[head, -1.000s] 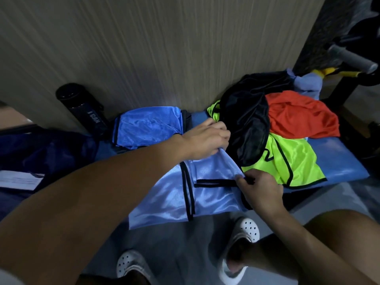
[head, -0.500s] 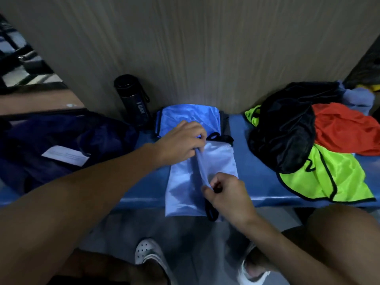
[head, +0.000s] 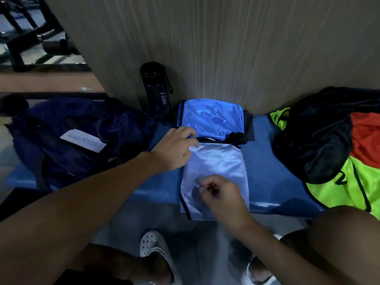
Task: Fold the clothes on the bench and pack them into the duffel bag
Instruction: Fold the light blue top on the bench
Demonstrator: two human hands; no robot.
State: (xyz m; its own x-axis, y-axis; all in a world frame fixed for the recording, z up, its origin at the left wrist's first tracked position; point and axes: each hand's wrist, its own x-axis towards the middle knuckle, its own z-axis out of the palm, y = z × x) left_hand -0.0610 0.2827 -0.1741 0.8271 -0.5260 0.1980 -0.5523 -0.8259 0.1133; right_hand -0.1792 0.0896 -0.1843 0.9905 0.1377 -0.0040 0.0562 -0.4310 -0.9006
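The head view looks down on a blue padded tabletop (head: 265,171) set against a wood-grain wall. A pale blue mesh vest (head: 213,167) lies on it as a narrow folded strip, its near end hanging over the front edge. The left hand (head: 174,149) rests on the vest's far left corner, its fingers (head: 190,140) fairly straight and spread flat on the cloth, holding nothing. The right hand (head: 222,192) is over the lower half of the vest with its fingers (head: 205,185) curled in. They are blurred, so it cannot be told whether they pinch the mesh or only hover above it. Just behind the vest lies a folded brighter blue garment (head: 211,118), touching its black-trimmed far edge. The open navy duffel bag (head: 82,140) sits to the left on the same tabletop, with a black bottle (head: 157,89) upright between the bag and the wall. To the right, well apart, a black garment (head: 320,136), a red one (head: 366,138) and a neon yellow vest (head: 339,190) lie heaped and unfolded. The step in hand looks like the last crosswise fold. It would go best if the left hand pins the far end while the right takes the hanging end by both layers. That end can then be brought up onto the far edge and smoothed, since slippery mesh slides apart easily.
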